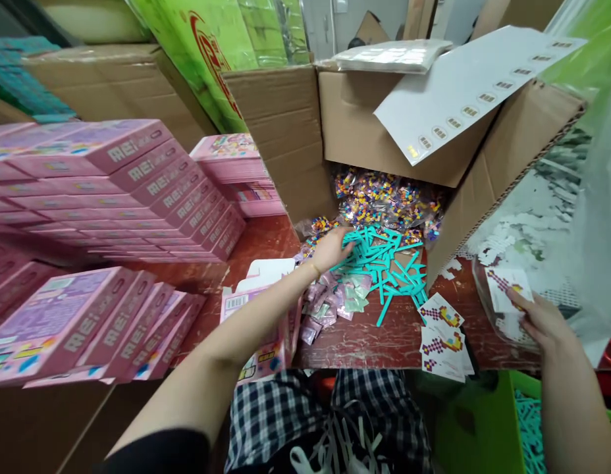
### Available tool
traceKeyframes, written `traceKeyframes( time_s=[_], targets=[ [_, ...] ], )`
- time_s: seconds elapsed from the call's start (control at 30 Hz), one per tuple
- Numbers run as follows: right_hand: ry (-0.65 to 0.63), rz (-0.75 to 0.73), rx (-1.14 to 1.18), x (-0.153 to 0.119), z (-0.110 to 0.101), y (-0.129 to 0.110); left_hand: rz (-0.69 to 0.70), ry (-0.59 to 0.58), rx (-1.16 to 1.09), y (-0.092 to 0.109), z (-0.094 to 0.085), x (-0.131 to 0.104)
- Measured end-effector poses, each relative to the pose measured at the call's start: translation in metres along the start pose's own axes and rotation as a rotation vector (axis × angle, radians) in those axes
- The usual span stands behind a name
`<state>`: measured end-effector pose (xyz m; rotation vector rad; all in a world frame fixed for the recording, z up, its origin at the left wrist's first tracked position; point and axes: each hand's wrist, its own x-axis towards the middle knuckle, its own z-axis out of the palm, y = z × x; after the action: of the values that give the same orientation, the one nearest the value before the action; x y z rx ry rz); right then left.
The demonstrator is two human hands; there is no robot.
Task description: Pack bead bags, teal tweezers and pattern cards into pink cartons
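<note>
My left hand (pixel 334 249) reaches to the left edge of a heap of teal plastic sticks (pixel 379 260); its fingers are curled at the sticks, and what they grip is hidden. On the right, my right hand (pixel 545 319) pinches a white card (pixel 507 289) with a pixel pattern, over a clear bag of white pieces. Similar cards (pixel 442 342) lie at the table's front edge. Small pink and green packets (pixel 330 303) lie below my left hand. Beside them is an open pink box (pixel 266 349) under my left forearm.
Stacked pink boxes (pixel 152 178) fill the left. An open cardboard carton (pixel 286 138) holds bags of colourful beads (pixel 384 201), with a white label sheet (pixel 473 92) on top. A green bin (pixel 483 421) with teal sticks stands below right, beyond the red table (pixel 355 345).
</note>
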<state>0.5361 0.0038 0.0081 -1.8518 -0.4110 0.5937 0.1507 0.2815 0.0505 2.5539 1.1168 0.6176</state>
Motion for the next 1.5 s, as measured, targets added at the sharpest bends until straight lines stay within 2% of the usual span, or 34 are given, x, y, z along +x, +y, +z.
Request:
traceKeyframes(
  time_s=[0.07,0.17,0.23,0.3,0.33,0.4,0.47,0.53,0.63,0.73,0.8,0.9,0.97,1.0,1.07,1.13,1.2,1.3,1.4,1.47,1.5],
  targets=[
    [-0.102,0.152,0.168,-0.032,-0.005,0.014,-0.028,0.064,-0.02,-0.003,0.01,0.047],
    [-0.123,0.219,0.311,-0.083,0.009,0.031,-0.041,0.081,-0.05,0.0,0.021,0.102],
    [-0.123,0.228,0.373,-0.115,0.03,0.032,-0.046,0.074,-0.057,0.006,0.022,0.115],
    [-0.129,0.222,0.423,-0.142,0.057,0.023,-0.023,0.089,-0.085,0.013,0.018,0.101],
    [-0.134,0.209,0.453,-0.153,0.072,0.015,-0.011,0.099,-0.133,0.017,0.014,0.084],
    [-0.157,0.15,0.527,-0.173,0.104,-0.004,-0.021,0.085,-0.328,0.028,0.008,0.033],
    [-0.206,0.061,0.589,-0.19,0.136,-0.02,-0.142,-0.01,-0.6,0.044,0.007,-0.033],
    [-0.276,-0.049,0.559,-0.21,0.167,-0.026,-0.296,-0.077,-0.911,0.063,0.01,-0.1],
    [-0.312,-0.217,0.361,-0.245,0.203,-0.011,-0.605,0.029,-1.369,0.085,0.019,-0.183],
    [-0.361,-0.314,0.242,-0.272,0.221,0.021,-0.745,0.116,-1.563,0.094,0.024,-0.234],
    [-0.435,-0.325,0.235,-0.271,0.226,0.037,-0.761,0.158,-1.593,0.095,0.024,-0.257],
    [-0.38,-0.408,0.137,-0.229,0.232,0.036,-0.796,0.139,-1.679,0.094,0.02,-0.281],
    [-0.305,-0.6,-0.147,-0.186,0.244,0.019,-0.814,0.098,-1.735,0.094,0.017,-0.293],
    [-0.316,-0.703,-0.373,-0.165,0.253,0.008,-0.826,0.08,-1.757,0.095,0.015,-0.297],
    [-0.362,-0.823,-0.659,-0.133,0.274,-0.015,-0.856,0.055,-1.788,0.096,0.011,-0.302],
    [-0.395,-0.864,-0.754,-0.115,0.293,-0.032,-0.885,0.017,-1.81,0.096,0.007,-0.304],
    [-0.41,-0.877,-0.76,-0.108,0.302,-0.043,-0.904,-0.028,-1.819,0.094,0.003,-0.305],
    [-0.377,-0.896,-0.748,-0.103,0.288,-0.054,-0.892,-0.057,-1.826,0.087,0.001,-0.306],
    [-0.303,-0.85,-0.451,-0.111,0.247,-0.06,-0.858,-0.057,-1.845,0.08,0.004,-0.308],
    [-0.429,-0.732,-0.181,-0.136,0.218,-0.058,-0.847,-0.053,-1.849,0.079,0.007,-0.307],
    [-0.564,-0.658,-0.102,-0.155,0.206,-0.055,-0.84,-0.05,-1.851,0.08,0.008,-0.307]
  ],
)
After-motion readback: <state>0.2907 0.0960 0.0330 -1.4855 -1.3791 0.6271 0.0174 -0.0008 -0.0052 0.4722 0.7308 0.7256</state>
